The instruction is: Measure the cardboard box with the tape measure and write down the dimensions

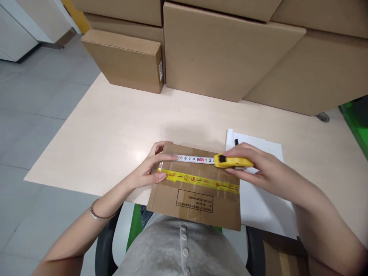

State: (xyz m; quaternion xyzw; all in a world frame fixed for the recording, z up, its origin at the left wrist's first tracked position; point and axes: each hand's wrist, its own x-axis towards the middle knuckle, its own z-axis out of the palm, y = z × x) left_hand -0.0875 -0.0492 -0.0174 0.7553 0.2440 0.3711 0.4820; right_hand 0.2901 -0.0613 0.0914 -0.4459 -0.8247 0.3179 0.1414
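A small cardboard box [165, 195] is tilted at the table's front edge, close to my body. Yellow printed tape [205, 182] runs across it, with a framed block of print below. My left hand [149, 166] grips the box's left edge, index finger on the end of the white tape blade [194, 159]. That blade lies across the upper part of the box, numbers facing up. At its other end, my right hand [257, 161] is closed around the yellow tape measure [235, 162] near the box's right edge. The blade's tip is hidden under my left finger.
White paper [267, 211] lies to the right, partly under my right arm, with a black pen [236, 142] on it. Large cardboard boxes [212, 53] stand along the back of the table [115, 130]. A flatter box [123, 63] stands at back left.
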